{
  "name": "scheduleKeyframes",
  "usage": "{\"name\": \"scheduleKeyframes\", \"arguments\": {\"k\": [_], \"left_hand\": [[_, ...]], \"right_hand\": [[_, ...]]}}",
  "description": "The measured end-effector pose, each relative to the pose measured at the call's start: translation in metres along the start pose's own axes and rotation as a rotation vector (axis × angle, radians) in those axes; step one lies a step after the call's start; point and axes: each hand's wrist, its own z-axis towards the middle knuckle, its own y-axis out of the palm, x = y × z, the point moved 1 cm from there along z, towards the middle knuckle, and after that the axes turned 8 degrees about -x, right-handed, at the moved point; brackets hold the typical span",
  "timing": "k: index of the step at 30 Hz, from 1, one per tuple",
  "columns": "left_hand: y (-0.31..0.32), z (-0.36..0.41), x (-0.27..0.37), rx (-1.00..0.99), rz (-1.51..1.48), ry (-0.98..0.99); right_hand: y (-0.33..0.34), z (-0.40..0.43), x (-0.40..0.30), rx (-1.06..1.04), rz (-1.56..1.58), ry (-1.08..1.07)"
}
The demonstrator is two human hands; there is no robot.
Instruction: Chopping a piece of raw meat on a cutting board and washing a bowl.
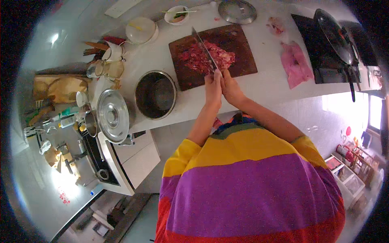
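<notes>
In the head view, a wooden cutting board (pixel 246 56) lies on the white counter, with a heap of chopped raw red meat (pixel 223 56) spread over its middle. The blade of a kitchen knife (pixel 204 45) stands edge-down across the meat, its tip towards the board's far edge. My left hand (pixel 214 89) and my right hand (pixel 232 89) are pressed together at the board's near edge, both closed round the knife's handle, which their fingers hide.
Left of the board stands a deep metal pot (pixel 155 94), with a metal lid (pixel 113 116) farther left. Beyond the board are a white bowl (pixel 176 20), a lidded bowl (pixel 141 30) and a pan lid (pixel 237 12). A pink plastic bag (pixel 294 65) and a wok (pixel 334 36) on a black cooktop are at right.
</notes>
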Motion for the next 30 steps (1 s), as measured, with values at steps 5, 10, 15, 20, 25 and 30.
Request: {"name": "scheduleKeyframes", "arguments": {"k": [5, 10, 15, 20, 25, 30], "left_hand": [[0.026, 0.006, -0.004, -0.027, -0.194, -0.081], [0.03, 0.01, -0.005, -0.157, -0.163, -0.043], [0.032, 0.015, -0.013, -0.167, -0.222, -0.102], [0.046, 0.01, -0.015, -0.146, -0.03, -0.051], [0.054, 0.015, 0.0, -0.215, -0.075, -0.009], [0.058, 0.028, -0.011, -0.216, -0.016, -0.167]], "right_hand": [[-0.014, 0.008, 0.025, 0.053, -0.197, -0.095], [-0.008, -0.008, 0.036, 0.074, -0.317, -0.17], [-0.02, -0.002, 0.027, 0.123, -0.305, -0.044], [-0.03, -0.006, 0.043, 0.059, -0.359, 0.031], [-0.04, -0.011, 0.017, 0.106, -0.261, -0.001], [-0.038, 0.013, 0.06, 0.118, -0.336, 0.04]]}}
